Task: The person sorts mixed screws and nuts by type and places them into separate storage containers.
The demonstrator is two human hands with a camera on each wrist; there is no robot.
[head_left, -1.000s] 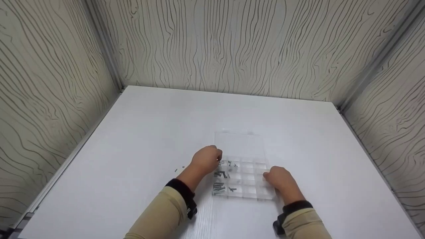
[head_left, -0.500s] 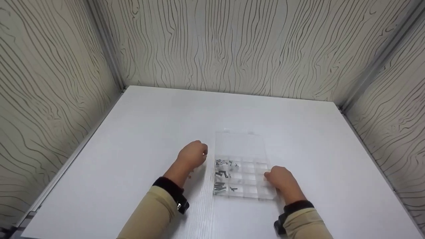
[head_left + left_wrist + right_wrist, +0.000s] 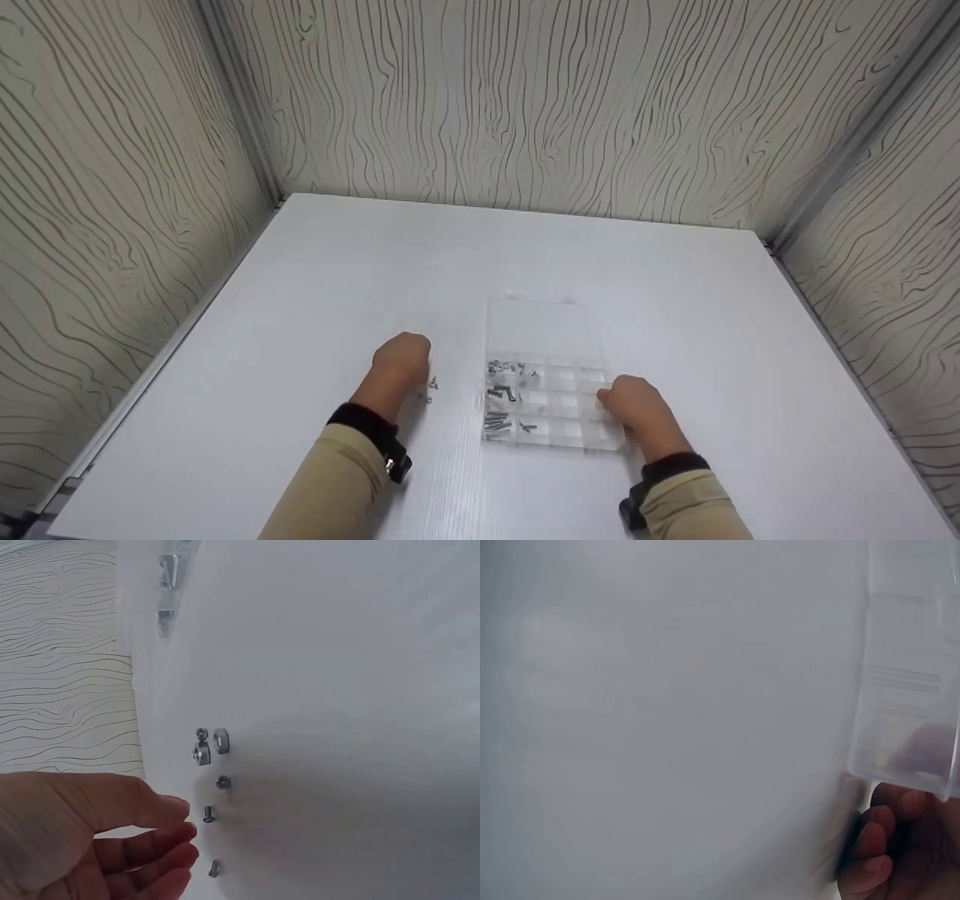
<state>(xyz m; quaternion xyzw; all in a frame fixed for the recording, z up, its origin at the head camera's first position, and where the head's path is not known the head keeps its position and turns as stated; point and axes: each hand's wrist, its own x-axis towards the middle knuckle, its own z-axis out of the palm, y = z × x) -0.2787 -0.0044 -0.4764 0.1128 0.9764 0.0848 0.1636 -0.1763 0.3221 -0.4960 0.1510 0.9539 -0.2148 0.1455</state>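
Observation:
My left hand (image 3: pixel 401 361) is low over the table, left of a clear plastic compartment box. In the left wrist view its thumb and loosely bent fingers (image 3: pixel 174 808) are beside a small screw (image 3: pixel 209 814), with nothing visible between them. Around that screw lie a hex nut (image 3: pixel 221 741), another nut (image 3: pixel 202 754) and several other small metal pieces. My right hand (image 3: pixel 636 409) grips the right side of the compartment box (image 3: pixel 564 428), thumb over the edge and the other fingers curled below. Bolts (image 3: pixel 495 424) and other metal hardware fill some left compartments.
The box's clear lid (image 3: pixel 544 326) lies opened out toward the back. A white tabletop (image 3: pixel 360 247) carries everything, with wood-grain panels (image 3: pixel 480 97) standing behind it and at both sides.
My left hand has moved left from the box's upper left compartments, then down to the loose hardware on the table. My right hand keeps its hold on the box.

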